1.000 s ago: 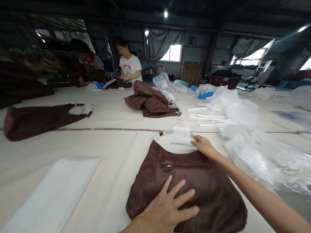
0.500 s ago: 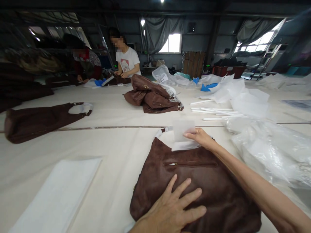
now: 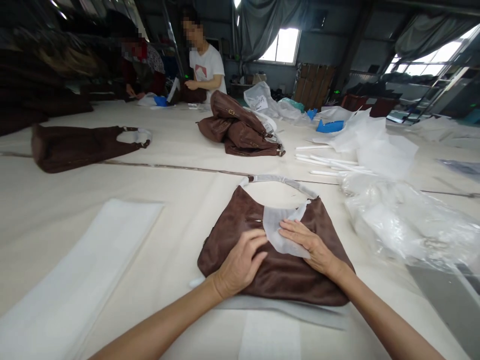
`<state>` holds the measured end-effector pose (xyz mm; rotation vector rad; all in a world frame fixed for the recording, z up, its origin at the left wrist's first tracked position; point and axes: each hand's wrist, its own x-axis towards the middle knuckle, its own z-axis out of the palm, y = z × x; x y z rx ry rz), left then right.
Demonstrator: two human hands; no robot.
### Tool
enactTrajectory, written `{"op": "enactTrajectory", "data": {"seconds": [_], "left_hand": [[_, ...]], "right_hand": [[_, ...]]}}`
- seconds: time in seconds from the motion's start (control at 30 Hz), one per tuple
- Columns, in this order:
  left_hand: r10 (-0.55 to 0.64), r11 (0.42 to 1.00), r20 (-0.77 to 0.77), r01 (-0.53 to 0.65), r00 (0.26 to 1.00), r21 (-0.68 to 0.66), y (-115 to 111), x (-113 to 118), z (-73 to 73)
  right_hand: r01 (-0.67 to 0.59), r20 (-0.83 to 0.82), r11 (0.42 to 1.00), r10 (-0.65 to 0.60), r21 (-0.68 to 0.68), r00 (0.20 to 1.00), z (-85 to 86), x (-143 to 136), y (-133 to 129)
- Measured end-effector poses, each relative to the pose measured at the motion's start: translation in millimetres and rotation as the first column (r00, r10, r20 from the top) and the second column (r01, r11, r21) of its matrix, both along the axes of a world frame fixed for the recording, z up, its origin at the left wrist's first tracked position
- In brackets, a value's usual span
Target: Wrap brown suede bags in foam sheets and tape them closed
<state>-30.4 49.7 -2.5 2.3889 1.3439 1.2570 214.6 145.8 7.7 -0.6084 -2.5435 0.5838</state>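
Observation:
A brown shoulder bag (image 3: pixel 232 220) lies on the table in front of me, its handle (image 3: pixel 279 179) wrapped in pale material and arched away from me. Over the bag's upper middle, partly across its zipper, lies a thin white sheet (image 3: pixel 275 227). My right hand (image 3: pixel 303 242) rests flat on that sheet, fingers stretched out to the left. Beside the sheet's left edge, my left hand (image 3: pixel 243 260) is on the bag with bent fingers apart, holding nothing. Grey-white sheeting (image 3: pixel 285 309) shows under the bag's near edge.
White sheets (image 3: pixel 82 265) lie left. A brown bag (image 3: pixel 82 145) and a pile of brown bags (image 3: pixel 240 130) sit farther back. Clear plastic (image 3: pixel 405 220), white rods (image 3: pixel 326 161) and crumpled paper (image 3: pixel 378 140) are at right. Two people work across the table.
My right hand has brought the white sheet down from the handle opening onto the bag. My left hand has drawn its fingers in from their wide spread. The camera view has shifted.

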Motion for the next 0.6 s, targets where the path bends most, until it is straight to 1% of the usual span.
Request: {"op": "enactTrajectory", "data": {"seconds": [0.03,0.07,0.1,0.13,0.17,0.2,0.23,0.27,0.33,0.37,0.4,0.43,0.5,0.6], "left_hand": [[0.087,0.996,0.093,-0.085,0.992,-0.024,2.1,1.4,0.0],[0.153,0.987,0.139,-0.144,0.978,-0.072,4.9,3.1,0.9],[0.189,0.977,0.132,-0.173,0.973,-0.122,8.2,4.9,2.5],[0.197,0.97,0.085,-0.181,0.977,-0.164,11.8,6.7,4.7],[0.188,0.963,0.021,-0.181,0.982,-0.199,15.6,8.4,7.2],[0.18,0.957,-0.036,-0.183,0.983,-0.227,19.4,9.9,9.7],[0.184,0.949,-0.06,-0.193,0.981,-0.249,23.0,11.3,12.1],[0.2,0.942,-0.045,-0.205,0.979,-0.267,26.2,12.4,14.2],[0.244,0.932,0.062,-0.216,0.968,-0.292,31.2,14.2,17.1],[0.261,0.931,0.124,-0.215,0.957,-0.294,33.0,15.0,17.8],[0.268,0.934,0.176,-0.211,0.947,-0.287,34.3,15.6,18.1],[0.269,0.94,0.218,-0.206,0.938,-0.272,35.3,16.2,17.8],[0.26,0.952,0.271,-0.2,0.927,-0.23,36.4,16.8,15.8],[0.23,0.969,0.293,-0.192,0.928,-0.154,37.1,16.3,10.6]], "right_hand": [[-0.006,0.005,1.0,0.006,0.008,1.0,0.1,-0.4,0.8],[-0.014,0.012,1.0,0.014,0.02,1.0,0.2,-0.7,1.2],[-0.026,0.019,0.999,0.025,0.036,1.0,0.1,-1.2,0.8],[-0.032,0.021,0.998,0.031,0.062,0.999,-0.3,-1.7,-0.3],[-0.021,0.008,0.995,0.021,0.098,1.0,-0.9,-2.3,-2.2],[0.015,-0.027,0.99,-0.011,0.142,1.0,-1.6,-3.1,-4.9],[0.082,-0.085,0.978,-0.067,0.19,0.994,-2.5,-3.9,-8.0],[0.175,-0.162,0.957,-0.139,0.233,0.977,-3.3,-4.9,-11.5],[0.378,-0.322,0.885,-0.287,0.271,0.902,-4.3,-6.8,-17.8],[0.446,-0.374,0.853,-0.333,0.272,0.866,-4.4,-7.8,-20.1],[0.474,-0.396,0.837,-0.351,0.274,0.849,-4.3,-8.8,-21.5],[0.469,-0.394,0.837,-0.345,0.282,0.852,-4.1,-10.0,-22.0],[0.397,-0.336,0.861,-0.29,0.317,0.896,-3.7,-12.3,-20.7],[0.301,-0.218,0.875,-0.232,0.378,0.948,-2.9,-15.3,-16.8]]}}
